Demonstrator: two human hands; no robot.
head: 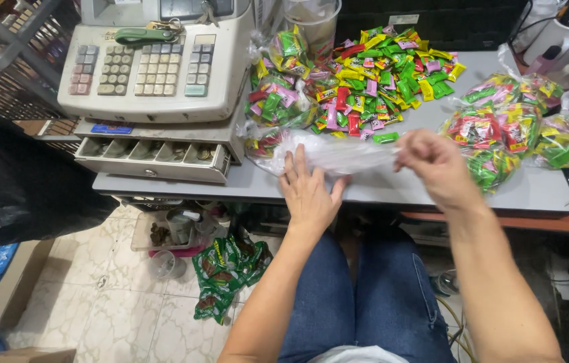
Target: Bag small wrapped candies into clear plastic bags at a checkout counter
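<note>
grip: left hand (pixel 309 195) lies flat, fingers spread, pressing one end of a clear bag (pixel 328 153) to the bench (pixel 392 185); right hand (pixel 438 165) pinches the bag's other end between thumb and fingers, a little raised.
why so: the flat palm seems to anchor the thin plastic while the pinch draws it taut, so it lies stretched between the hands.
bag: empty as far as shows, along the bench's near edge, just in front of the candy.
candy pile (pixel 382 70): loose wrapped sweets, green, yellow, red and pink, heaped behind the bag.
filled bags: knotted ones at left (pixel 278 101) touch the clear bag's left end; more at right (pixel 499 128), near the right hand.
register (pixel 157 60): far left, coin drawer (pixel 153 158) open, near the left hand.
in the way: filled bags crowd both ends of the clear bag.
floor: green packets (pixel 227 269) and a cup (pixel 167 263) below the bench.
</note>
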